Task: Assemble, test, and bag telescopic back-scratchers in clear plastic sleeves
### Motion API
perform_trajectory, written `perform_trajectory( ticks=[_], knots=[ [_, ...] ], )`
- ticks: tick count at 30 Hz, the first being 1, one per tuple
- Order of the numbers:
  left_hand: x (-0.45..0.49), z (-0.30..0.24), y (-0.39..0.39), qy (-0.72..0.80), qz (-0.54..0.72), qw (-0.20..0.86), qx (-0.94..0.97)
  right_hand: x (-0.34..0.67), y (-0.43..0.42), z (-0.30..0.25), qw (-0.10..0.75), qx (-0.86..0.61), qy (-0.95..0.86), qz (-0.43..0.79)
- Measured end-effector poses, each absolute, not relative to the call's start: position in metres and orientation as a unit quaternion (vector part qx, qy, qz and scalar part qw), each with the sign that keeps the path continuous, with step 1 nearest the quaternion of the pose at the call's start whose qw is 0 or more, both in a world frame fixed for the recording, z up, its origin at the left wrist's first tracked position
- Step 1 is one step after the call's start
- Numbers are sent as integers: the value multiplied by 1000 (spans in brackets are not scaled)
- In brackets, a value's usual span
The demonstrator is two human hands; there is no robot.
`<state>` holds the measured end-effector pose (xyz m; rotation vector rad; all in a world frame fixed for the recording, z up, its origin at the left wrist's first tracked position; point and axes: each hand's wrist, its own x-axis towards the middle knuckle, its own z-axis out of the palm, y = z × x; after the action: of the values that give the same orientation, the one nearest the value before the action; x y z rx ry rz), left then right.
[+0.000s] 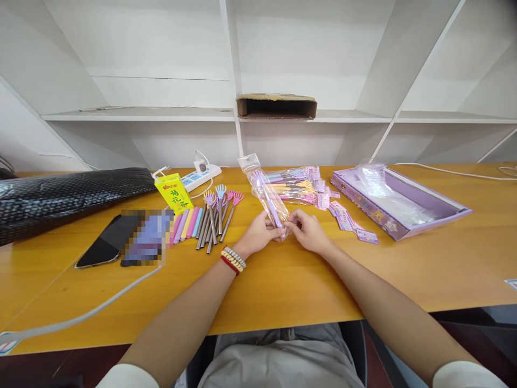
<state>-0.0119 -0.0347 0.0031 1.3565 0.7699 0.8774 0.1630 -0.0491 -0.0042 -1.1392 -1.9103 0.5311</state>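
A purple back scratcher (pixel 271 199) lies inside a clear plastic bag (pixel 251 163), held at a slant above the table. My left hand (pixel 260 233) is closed around the bag's lower part, by the scratcher's handle end. With its fingers pinched, my right hand (pixel 309 230) grips the bag's lower corner. Just beyond them is a pile of bagged back scratchers (pixel 297 188) in blue, orange and pink. Left of my hands lie several unbagged metal-stemmed back scratchers (pixel 214 215), beside a row of coloured handle tubes (pixel 188 223).
Small printed cards (pixel 343 216) lie right of the pile. A purple box (pixel 363 205) holds clear bags. At left are a yellow drink carton (pixel 174 194), two phones, a power strip (pixel 202 177), a black bag (pixel 72 196) and a white cable (pixel 100 306). White shelves stand behind.
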Motion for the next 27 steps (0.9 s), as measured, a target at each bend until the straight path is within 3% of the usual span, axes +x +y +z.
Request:
perform_trajectory(
  ticks=[6,15,23,27],
  knots=[
    [-11,1,-34,340,376,638,580,163,-49,-6,441,-461,-728,250],
    [-15,1,-29,327,407,641,563,162,-45,-7,417,-412,-615,527],
    [-12,5,-34,354,393,619,581,164,-42,-2,399,-417,-550,604],
    [-11,5,-32,343,430,614,565,165,-42,0,439,-404,-520,611]
  ],
)
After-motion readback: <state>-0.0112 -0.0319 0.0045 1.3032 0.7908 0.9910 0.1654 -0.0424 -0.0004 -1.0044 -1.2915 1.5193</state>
